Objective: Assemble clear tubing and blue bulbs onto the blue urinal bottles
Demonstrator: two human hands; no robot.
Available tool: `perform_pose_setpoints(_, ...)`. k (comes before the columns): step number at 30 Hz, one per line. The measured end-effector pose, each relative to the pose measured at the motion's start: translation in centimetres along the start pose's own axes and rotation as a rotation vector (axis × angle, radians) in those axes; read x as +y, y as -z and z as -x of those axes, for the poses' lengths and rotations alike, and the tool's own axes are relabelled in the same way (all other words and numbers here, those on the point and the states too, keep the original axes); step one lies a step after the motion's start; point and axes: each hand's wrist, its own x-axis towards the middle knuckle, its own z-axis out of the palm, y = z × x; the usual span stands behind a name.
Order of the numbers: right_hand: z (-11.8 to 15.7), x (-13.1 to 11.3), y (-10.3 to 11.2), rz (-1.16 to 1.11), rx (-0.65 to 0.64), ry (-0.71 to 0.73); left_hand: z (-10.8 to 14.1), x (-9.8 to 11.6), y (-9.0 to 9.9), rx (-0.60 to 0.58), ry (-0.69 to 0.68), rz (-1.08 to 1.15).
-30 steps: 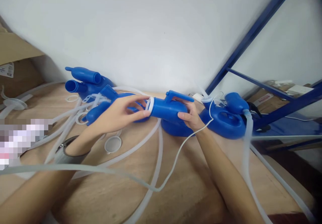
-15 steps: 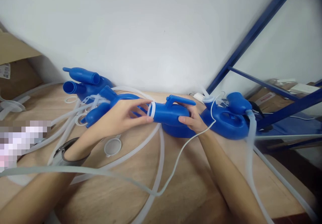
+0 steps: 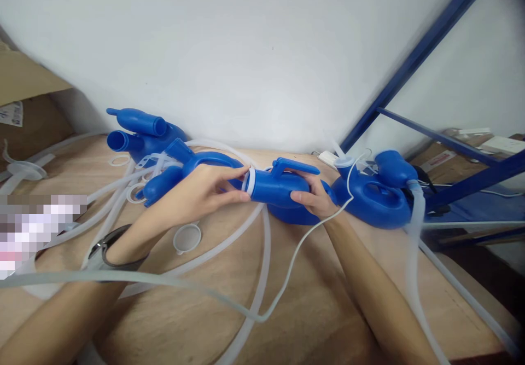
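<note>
My right hand [image 3: 314,195] grips the rear of a blue plastic bottle [image 3: 273,185], which lies sideways with its flat handle uppermost. Around the bottle's mouth, at its left end, sits a white ring [image 3: 251,181]. The thumb and fingers of my left hand [image 3: 209,187] pinch this ring from the left. Below and behind the held bottle is a larger blue container [image 3: 293,215], partly covered by it. A round translucent cap [image 3: 187,238] lies on the wooden table [image 3: 311,310] below my left wrist.
Several blue bottles [image 3: 143,143] and white rings [image 3: 135,192] are at the left. At the right stands a blue jug [image 3: 371,203] beside a blue piece with a hose [image 3: 415,233]. A thin tube [image 3: 287,277] crosses before my arms. Cardboard box [image 3: 33,102] left; blue rack [image 3: 426,53] right.
The fingers of my left hand have closed in on the white ring at the bottle's mouth. My right hand keeps its grip. The whole view has shifted slightly.
</note>
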Motion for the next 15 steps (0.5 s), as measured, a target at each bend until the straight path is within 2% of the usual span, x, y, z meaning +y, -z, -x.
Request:
perform_pose_setpoints(9, 0.01, -0.67, -0.08, 0.008, 0.010, -0.040, 0.00, 0.35, -0.28, -0.007, 0.025, 0.016)
perform_pose_setpoints(15, -0.05, -0.90, -0.03, 0.007, 0.007, 0.003, 0.16, 0.52, -0.45, 0.011, 0.040, 0.046)
